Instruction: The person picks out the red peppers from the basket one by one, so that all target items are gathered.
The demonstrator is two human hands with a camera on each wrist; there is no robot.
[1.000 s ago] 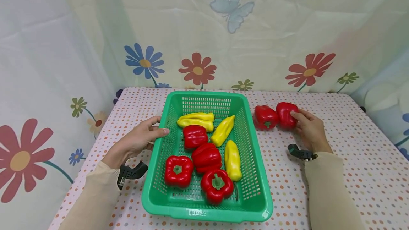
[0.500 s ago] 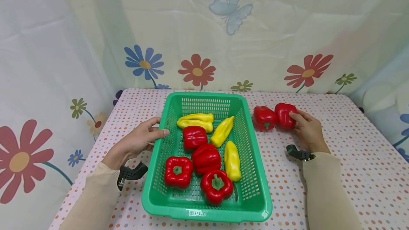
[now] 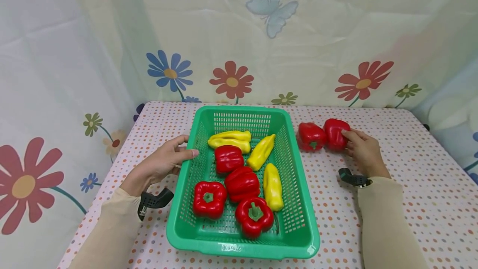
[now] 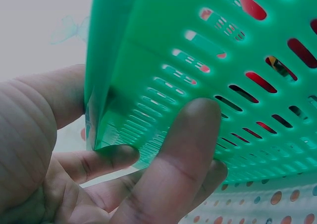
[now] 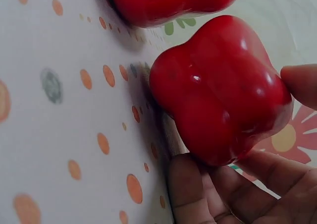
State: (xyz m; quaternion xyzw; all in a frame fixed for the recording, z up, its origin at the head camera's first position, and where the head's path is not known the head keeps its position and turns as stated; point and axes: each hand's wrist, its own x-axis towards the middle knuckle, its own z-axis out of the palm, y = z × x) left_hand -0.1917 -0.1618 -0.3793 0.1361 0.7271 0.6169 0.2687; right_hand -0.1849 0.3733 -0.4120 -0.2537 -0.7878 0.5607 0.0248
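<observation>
A green slotted basket stands in the middle of the dotted table. It holds several red bell peppers and several yellow peppers. My left hand grips the basket's left rim, thumb over the edge and fingers against the outer wall; in the left wrist view this left hand fills the lower left. My right hand holds a red pepper that sits on the table right of the basket. In the right wrist view the thumb and fingers of the right hand curl round this pepper.
A second red pepper lies on the table between the held one and the basket, touching or nearly touching it, and shows again as the second pepper. A flowered curtain closes off the back and both sides of the table.
</observation>
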